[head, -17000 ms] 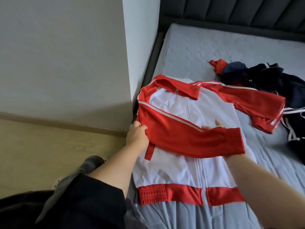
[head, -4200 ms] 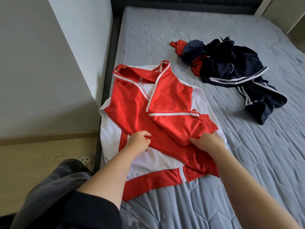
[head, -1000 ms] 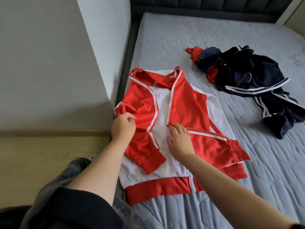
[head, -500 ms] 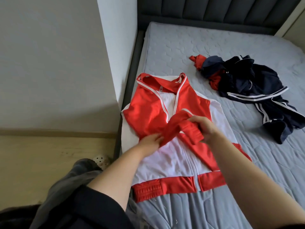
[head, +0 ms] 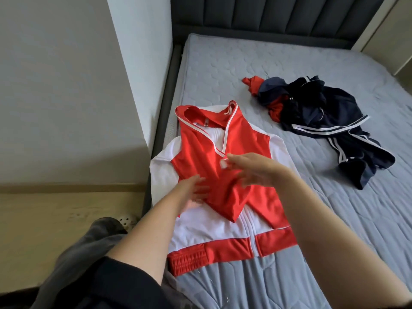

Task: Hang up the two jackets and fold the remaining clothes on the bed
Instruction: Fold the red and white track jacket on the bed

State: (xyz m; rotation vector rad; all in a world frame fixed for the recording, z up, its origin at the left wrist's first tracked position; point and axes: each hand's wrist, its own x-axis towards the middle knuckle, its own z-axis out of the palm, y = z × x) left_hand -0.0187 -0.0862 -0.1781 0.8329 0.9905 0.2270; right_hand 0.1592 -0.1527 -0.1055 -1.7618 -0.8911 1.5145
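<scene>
Red-and-white jacket (head: pixel 223 197): lies flat at the left edge of the bed (head: pixel 289 63), near its foot, both sleeves crossed over the chest.
Risk, sleeves: I judge the smooth fabric can slide open again if the hands lift too fast.
Risk, edge: the left shoulder is close to the bed's side and could slip down.
Left hand (head: pixel 192 190): fingers straight, pressing the crossed sleeve; blurred.
Right hand (head: pixel 254 170): fingers spread, holding nothing, just over the sleeves; contact is unclear.
Dark clothes (head: pixel 323 121): heaped toward the right, well apart.
</scene>
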